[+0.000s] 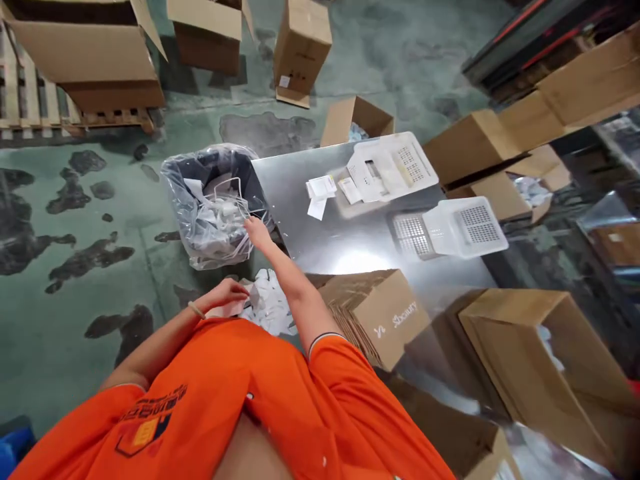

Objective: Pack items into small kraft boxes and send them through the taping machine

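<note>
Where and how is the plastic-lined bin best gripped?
The bin is probably best gripped by its left rim, coming from the floor side: the metal table and right hand crowd the other side. The loose plastic liner drapes over the rim, so pinch both together.

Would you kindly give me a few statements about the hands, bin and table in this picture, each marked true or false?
1. The right hand is at the lined bin. True.
2. The left hand is inside the bin. False: it is outside, near the heap of white pieces.
3. A white basket and a second white basket are on the metal table. True.
4. The stack of folded cardboard bears no lettering. False: pale lettering shows on its end panel.
5. A band circles the left wrist. True.
6. The person's shirt is blue. False: it is orange.
</note>
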A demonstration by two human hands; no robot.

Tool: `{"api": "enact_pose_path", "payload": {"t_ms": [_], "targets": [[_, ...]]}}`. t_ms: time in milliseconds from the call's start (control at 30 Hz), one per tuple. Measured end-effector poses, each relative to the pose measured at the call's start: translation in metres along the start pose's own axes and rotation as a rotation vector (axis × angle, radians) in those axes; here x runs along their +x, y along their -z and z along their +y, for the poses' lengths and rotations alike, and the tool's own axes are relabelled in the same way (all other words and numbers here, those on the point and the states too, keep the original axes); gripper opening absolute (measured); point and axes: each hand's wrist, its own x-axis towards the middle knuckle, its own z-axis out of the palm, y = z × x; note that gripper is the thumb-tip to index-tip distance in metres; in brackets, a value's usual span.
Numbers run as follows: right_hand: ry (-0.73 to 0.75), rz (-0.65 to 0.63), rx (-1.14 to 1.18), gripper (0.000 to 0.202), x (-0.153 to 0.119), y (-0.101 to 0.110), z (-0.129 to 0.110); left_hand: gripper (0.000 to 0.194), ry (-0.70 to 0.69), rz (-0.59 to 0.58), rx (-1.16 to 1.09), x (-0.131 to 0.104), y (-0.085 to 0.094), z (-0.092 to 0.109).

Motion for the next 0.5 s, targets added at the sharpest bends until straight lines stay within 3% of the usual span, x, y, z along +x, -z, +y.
{"api": "enact_pose_path", "payload": {"t_ms": [100, 200, 300, 333, 433, 500], "targets": [[-0.08, -0.094, 0.021, 0.034, 0.013, -0.009, 0.011, 0.054, -0.037, -0.011, -0.069, 0.0, 0.01, 0.004], [-0.147, 0.024, 0.155, 0.049, -0.001, -0.001, 0.024, 0.06, -0.184, -0.015, -0.09, 0.007, 0.023, 0.024], [-0.233, 0.287, 0.553, 0.027, -0.055, 0.009, 0.04, 0.071, -0.347, 0.008, -0.058, 0.022, 0.033, 0.056], [-0.25, 0.342, 0.722, 0.029, -0.079, 0.009, 0.044, 0.076, -0.383, 0.017, -0.036, 0.029, 0.034, 0.068], [-0.219, 0.373, 1.143, 0.043, -0.155, -0.003, 0.046, 0.089, -0.437, 0.032, 0.038, 0.051, 0.026, 0.102], [-0.183, 0.358, 1.272, 0.053, -0.193, -0.021, 0.039, 0.096, -0.465, 0.037, 0.04, 0.067, 0.012, 0.121]]}}
